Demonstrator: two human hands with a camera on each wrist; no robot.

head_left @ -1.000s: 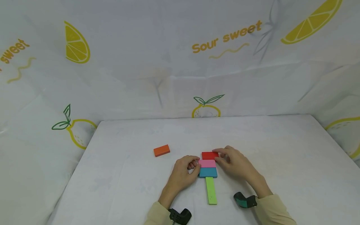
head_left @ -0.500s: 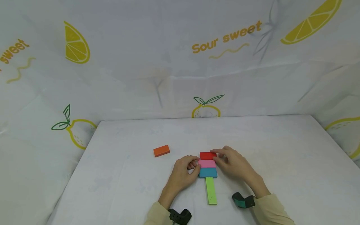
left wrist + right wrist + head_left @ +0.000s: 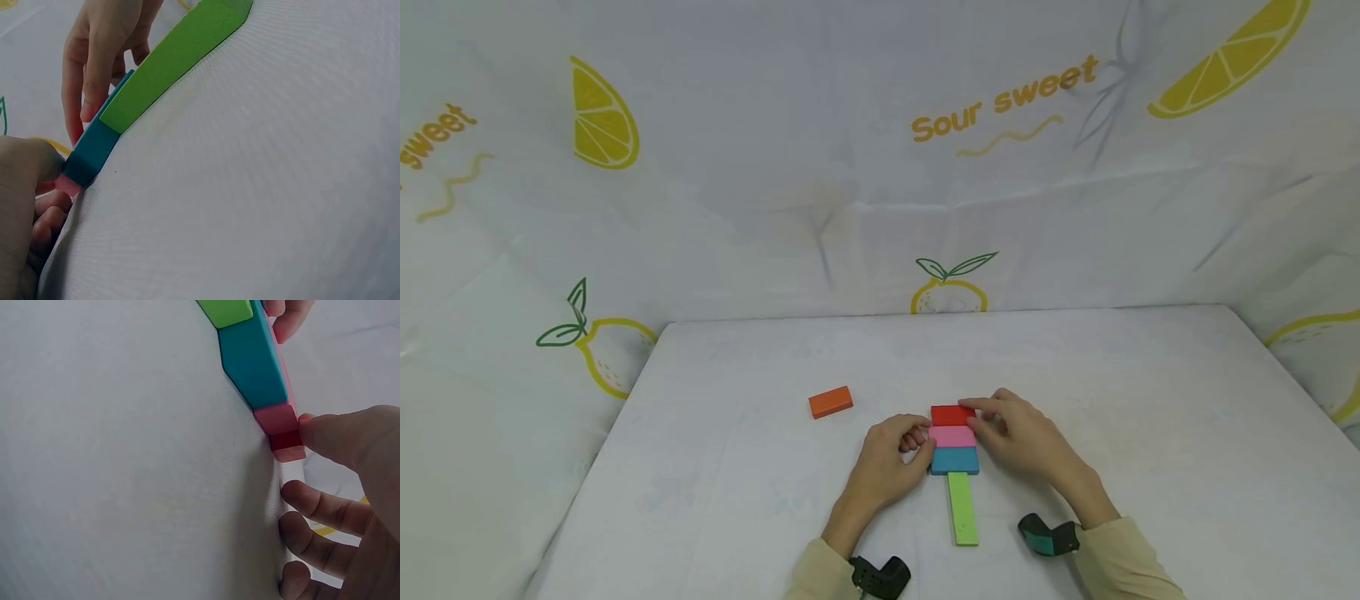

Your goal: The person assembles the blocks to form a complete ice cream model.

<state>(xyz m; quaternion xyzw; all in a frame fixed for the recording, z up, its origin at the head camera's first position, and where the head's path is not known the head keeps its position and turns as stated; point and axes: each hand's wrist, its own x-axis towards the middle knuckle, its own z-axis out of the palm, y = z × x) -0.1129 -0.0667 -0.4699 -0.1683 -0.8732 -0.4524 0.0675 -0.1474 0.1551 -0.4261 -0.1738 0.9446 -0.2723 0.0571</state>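
While the left hand (image 3: 891,458) holds the pink block (image 3: 953,437) at its left end, thumb and forefinger slightly parted, probably to steady it, the right hand (image 3: 1022,432) pinches the red block (image 3: 951,415) near its right end, apparently so that the long edges meet. The red block lies along the pink block's far side; the blue block (image 3: 955,461) abuts its near side, followed by the green block (image 3: 962,510), end-on. Well apart, to the pink block's far left, lies the orange block (image 3: 831,402).

Red block (image 3: 952,415) slid left, now nearly in line with pink block (image 3: 952,437); right hand (image 3: 1024,433) shifted left too.
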